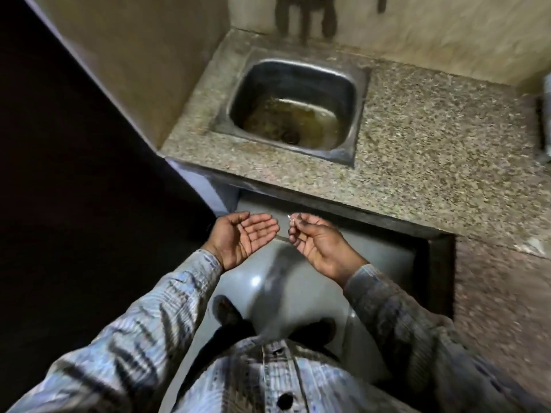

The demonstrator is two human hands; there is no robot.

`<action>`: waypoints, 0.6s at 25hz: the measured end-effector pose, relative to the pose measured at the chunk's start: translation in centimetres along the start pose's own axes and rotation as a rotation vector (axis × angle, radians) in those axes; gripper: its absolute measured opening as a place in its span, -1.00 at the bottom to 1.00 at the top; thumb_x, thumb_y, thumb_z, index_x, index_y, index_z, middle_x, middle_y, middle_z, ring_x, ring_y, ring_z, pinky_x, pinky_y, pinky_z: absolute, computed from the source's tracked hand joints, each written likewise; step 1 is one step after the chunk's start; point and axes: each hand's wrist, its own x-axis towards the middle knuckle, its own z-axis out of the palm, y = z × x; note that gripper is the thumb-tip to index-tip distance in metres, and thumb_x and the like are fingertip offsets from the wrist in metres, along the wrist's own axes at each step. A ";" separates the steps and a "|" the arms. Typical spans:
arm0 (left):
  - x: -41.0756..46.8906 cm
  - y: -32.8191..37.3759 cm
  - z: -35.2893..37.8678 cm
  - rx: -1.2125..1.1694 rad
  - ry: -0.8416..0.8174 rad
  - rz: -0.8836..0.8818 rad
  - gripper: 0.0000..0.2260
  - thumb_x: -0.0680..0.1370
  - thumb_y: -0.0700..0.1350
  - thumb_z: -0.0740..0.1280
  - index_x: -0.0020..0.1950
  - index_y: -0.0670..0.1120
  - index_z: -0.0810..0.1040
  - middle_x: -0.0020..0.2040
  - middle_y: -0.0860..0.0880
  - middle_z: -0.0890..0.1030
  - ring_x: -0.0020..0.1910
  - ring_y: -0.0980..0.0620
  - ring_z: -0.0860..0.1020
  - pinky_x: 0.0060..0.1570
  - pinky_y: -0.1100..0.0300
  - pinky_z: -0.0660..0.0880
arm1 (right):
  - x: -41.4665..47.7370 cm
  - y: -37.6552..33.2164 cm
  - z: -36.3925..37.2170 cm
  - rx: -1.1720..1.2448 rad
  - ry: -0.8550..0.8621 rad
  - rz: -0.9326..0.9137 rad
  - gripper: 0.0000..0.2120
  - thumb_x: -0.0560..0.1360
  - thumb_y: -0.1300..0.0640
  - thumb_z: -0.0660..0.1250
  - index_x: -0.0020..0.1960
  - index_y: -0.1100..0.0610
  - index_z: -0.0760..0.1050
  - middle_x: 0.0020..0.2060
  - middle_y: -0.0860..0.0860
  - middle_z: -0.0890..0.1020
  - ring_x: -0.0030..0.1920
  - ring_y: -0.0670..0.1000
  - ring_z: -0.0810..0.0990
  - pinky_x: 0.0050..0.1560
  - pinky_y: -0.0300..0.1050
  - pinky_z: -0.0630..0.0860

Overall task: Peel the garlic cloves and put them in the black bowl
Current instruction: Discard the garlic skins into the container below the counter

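Observation:
My left hand is held palm up in front of the counter edge, fingers together and slightly cupped, with nothing in it. My right hand is beside it, palm up, its fingertips pinched on a small pale scrap that looks like garlic skin. Both hands hover over the floor, below the counter's front edge. No garlic cloves and no black bowl are in view.
A steel sink with murky brown water at the bottom sits in a speckled granite counter. A tap hangs above it. A dark doorway fills the left. Something grey sits at the counter's far right edge.

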 end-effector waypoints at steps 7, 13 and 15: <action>-0.2 10.2 -14.3 -0.103 0.130 0.113 -0.56 0.68 -0.03 0.10 0.33 -0.32 0.54 0.32 -0.29 0.59 0.33 -0.22 0.57 0.36 -0.07 0.48 | 11.7 8.2 12.9 -0.186 -0.030 0.130 -0.81 0.65 0.35 0.21 -0.03 0.20 0.56 -0.22 0.06 0.63 -0.23 -0.02 0.62 -0.10 -0.16 0.58; 9.7 12.0 -26.6 -0.135 0.289 0.116 -0.56 0.68 0.01 0.07 0.34 -0.23 0.56 0.29 -0.20 0.64 0.33 -0.14 0.58 0.46 -0.03 0.38 | 24.7 17.2 14.1 -0.350 0.091 0.216 -0.77 0.58 0.44 0.24 -0.17 0.20 0.52 -0.28 0.14 0.51 -0.31 0.05 0.48 -0.27 -0.13 0.47; 14.7 11.0 -30.4 -0.142 0.316 0.105 -0.56 0.68 0.02 0.07 0.32 -0.22 0.57 0.29 -0.19 0.64 0.31 -0.12 0.58 0.46 -0.02 0.38 | 30.0 20.2 12.3 -0.444 0.124 0.261 -0.76 0.60 0.43 0.24 -0.16 0.20 0.52 -0.27 0.15 0.53 -0.32 0.06 0.50 -0.24 -0.11 0.47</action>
